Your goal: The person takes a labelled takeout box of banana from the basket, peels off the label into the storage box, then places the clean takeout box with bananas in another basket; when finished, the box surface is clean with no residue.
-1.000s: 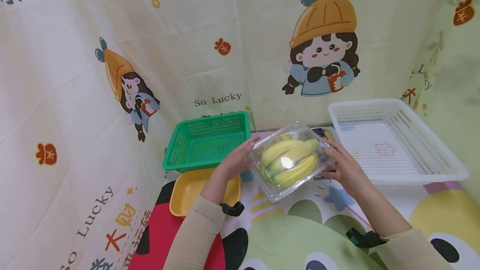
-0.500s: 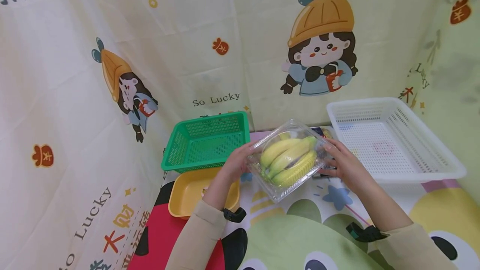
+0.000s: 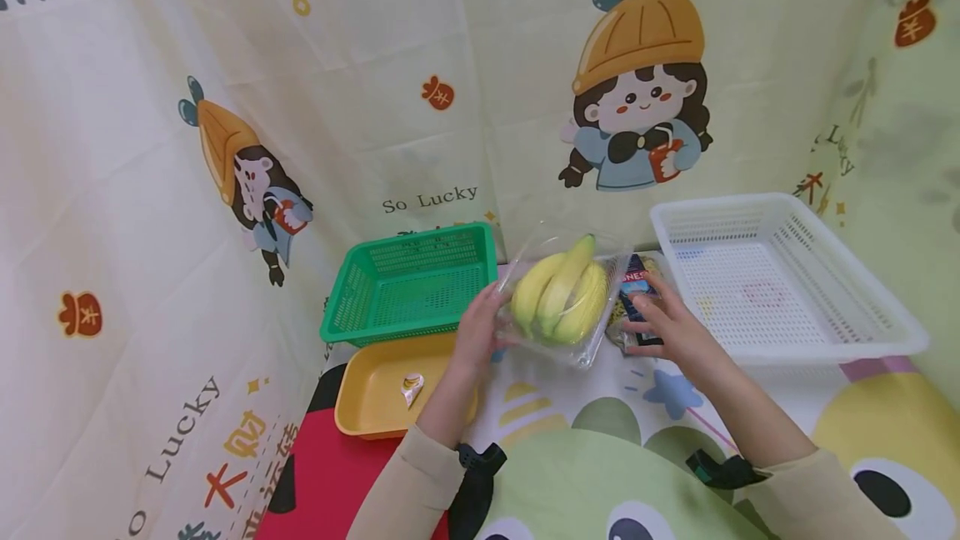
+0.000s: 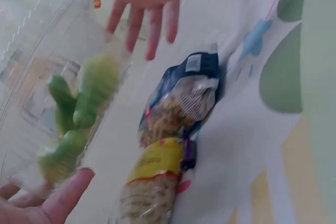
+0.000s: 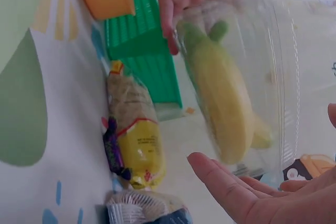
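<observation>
left hand (image 3: 474, 327) gripping clear banana box (image 3: 558, 294) by its left end, box lifted and tilted above table's far middle, between green basket (image 3: 408, 282) and white basket (image 3: 780, 273). right hand (image 3: 663, 327) off the box, fingers straight and spread, just beside its right end, over snack packets (image 3: 636, 294). yellow tray (image 3: 378, 390) near left edge.

A pale printed cloth (image 3: 375, 90) hangs as the back and side walls, showing cartoon girls in orange hats and the words "So Lucky". The table wears a bright cartoon cover (image 3: 600, 457) in green, red and white. The light is soft and even.
</observation>
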Demonstrator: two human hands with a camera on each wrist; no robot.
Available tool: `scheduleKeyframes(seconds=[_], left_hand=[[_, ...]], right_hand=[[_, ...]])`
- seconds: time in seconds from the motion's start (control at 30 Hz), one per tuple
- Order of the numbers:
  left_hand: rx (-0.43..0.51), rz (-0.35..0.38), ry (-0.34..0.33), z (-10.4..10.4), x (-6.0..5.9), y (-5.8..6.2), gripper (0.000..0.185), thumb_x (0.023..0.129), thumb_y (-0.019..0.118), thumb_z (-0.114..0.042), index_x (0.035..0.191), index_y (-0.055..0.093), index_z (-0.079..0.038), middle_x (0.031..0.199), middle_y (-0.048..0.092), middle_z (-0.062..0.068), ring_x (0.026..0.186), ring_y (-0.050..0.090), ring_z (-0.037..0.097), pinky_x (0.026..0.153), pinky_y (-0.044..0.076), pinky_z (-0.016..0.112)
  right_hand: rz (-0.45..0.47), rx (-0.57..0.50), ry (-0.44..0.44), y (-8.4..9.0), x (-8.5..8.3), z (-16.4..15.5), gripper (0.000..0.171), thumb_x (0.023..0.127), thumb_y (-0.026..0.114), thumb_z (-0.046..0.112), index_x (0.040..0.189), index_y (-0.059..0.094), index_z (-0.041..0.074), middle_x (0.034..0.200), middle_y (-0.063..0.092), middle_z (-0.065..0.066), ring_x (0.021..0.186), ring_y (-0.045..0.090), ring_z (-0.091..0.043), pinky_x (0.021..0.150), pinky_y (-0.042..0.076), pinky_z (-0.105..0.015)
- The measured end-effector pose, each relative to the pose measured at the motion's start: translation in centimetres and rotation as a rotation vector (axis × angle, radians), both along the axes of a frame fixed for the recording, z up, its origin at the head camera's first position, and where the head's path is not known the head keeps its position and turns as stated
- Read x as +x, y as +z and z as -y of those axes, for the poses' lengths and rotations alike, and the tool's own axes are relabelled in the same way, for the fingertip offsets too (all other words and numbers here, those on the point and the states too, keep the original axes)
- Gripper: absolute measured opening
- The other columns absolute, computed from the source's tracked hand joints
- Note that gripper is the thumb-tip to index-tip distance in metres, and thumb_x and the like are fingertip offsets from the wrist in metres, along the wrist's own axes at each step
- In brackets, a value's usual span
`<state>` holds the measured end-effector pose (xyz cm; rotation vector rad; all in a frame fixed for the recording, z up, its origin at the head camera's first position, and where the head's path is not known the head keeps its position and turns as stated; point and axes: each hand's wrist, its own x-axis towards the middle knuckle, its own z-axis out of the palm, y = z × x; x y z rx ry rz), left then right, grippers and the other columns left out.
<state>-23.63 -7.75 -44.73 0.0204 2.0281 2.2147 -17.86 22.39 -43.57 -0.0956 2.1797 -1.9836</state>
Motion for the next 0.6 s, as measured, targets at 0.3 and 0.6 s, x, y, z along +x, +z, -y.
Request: scheduleKeyframes(seconds=[0.3, 0.6], left_hand=[[0.004, -0.038, 0.100, -2.0, 2.1, -0.9, 0.052, 0.096, 0.055, -0.054, 0.144, 0.046, -0.039, 0.141, 0.054, 0.002, 0.117, 0.061, 0.025, 0.079, 0.060, 0.047], [0.058, -0.057, 0.118, -2.9, 3.2, -1.6, 0.055, 0.095, 0.056, -0.054, 0.146, 0.040, -0.040, 0.147, 0.048, 0.002, 0.122, 0.058, 0.027, 0.082, 0.060, 0.043]], right_hand=[[-0.021, -0.008, 0.012, -0.2, -0.2, 1.8, 0.078, 0.103, 0.048, 0.044, 0.159, -0.005, 0.033, 0.163, 0.017, -0.023, 0.132, 0.044, -0.051, 0.084, 0.060, -0.044], [-0.011, 0.016, 0.026, -0.4, -0.2, 2.7, 0.085, 0.099, 0.052, 0.051, 0.158, -0.008, 0.038, 0.165, 0.007, -0.021, 0.144, 0.022, -0.053, 0.085, 0.059, -0.047]])
